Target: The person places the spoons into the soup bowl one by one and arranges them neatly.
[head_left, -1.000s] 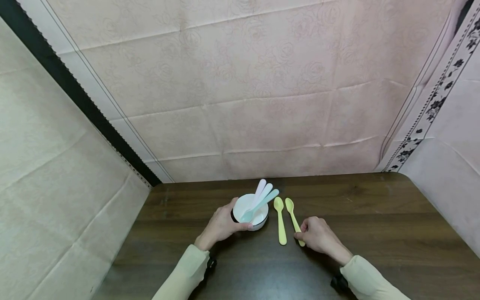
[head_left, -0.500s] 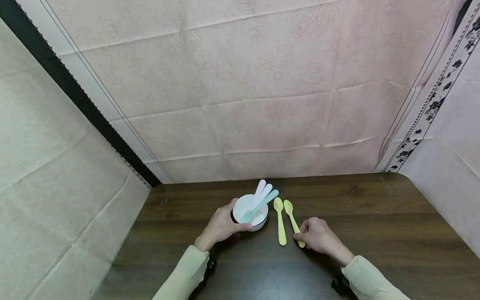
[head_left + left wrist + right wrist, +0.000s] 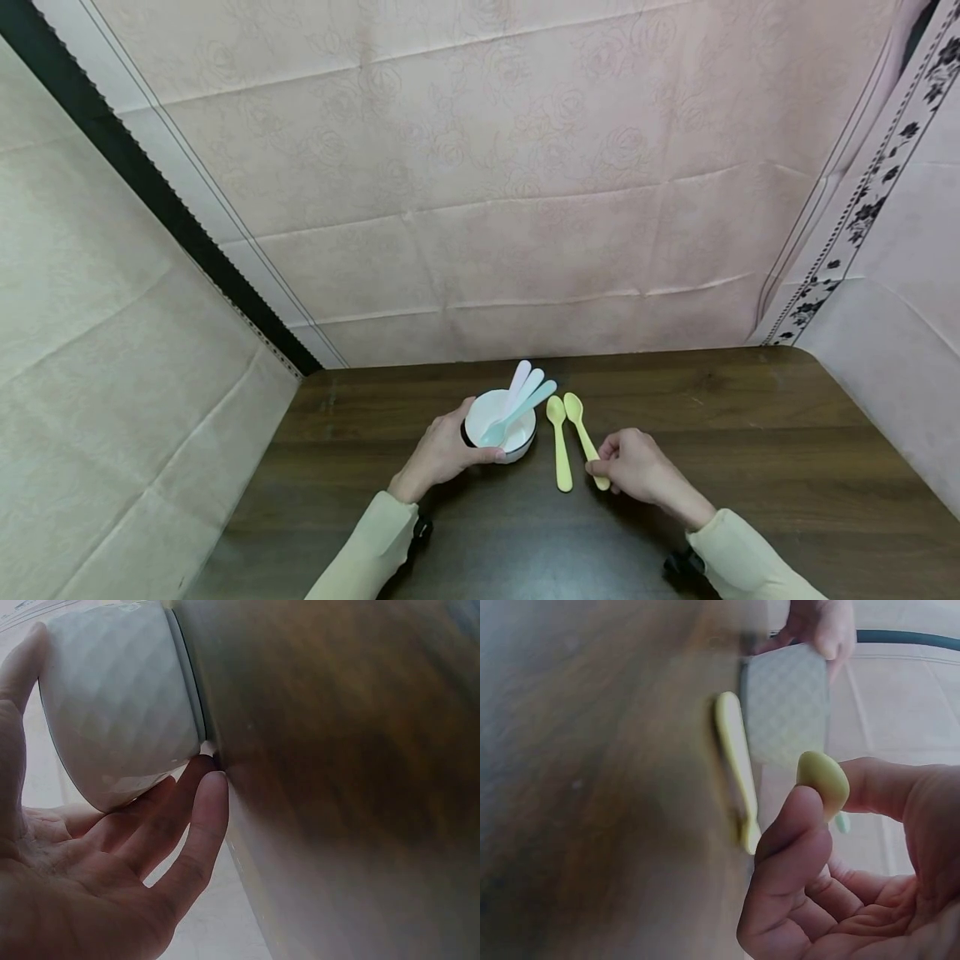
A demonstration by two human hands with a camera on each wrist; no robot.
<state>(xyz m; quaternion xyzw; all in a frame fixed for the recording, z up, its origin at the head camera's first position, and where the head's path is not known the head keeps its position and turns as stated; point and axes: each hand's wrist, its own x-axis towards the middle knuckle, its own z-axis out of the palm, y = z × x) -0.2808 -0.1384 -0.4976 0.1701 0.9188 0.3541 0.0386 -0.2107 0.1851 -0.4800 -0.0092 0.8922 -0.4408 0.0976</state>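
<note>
My left hand [image 3: 442, 450] holds a white bowl [image 3: 483, 408] from its left side, thumb near the front and fingers around the back. In the left wrist view the bowl's outer wall [image 3: 120, 705] shows a dimpled diamond relief. Inside lean a lilac spoon [image 3: 521, 377], a pale blue spoon [image 3: 535, 380] and a teal spoon [image 3: 538, 394], handles pointing up and right. My right hand [image 3: 637, 471] pinches a yellow spoon [image 3: 582, 432] near its handle end [image 3: 823, 780], bowl end pointing away from me. Left of it, a second yellow spoon [image 3: 561, 454] lies on the table.
The dark brown wooden table [image 3: 750, 467] has a rounded far right corner. Pale patterned cloth [image 3: 525, 208] hangs behind it, with more cloth along both sides. A black strip [image 3: 165, 200] runs down the left corner.
The yellow spoon in my right hand has shifted slightly left, its bowl end now closer to the other yellow spoon. My left hand and the bowl have stayed almost still.
</note>
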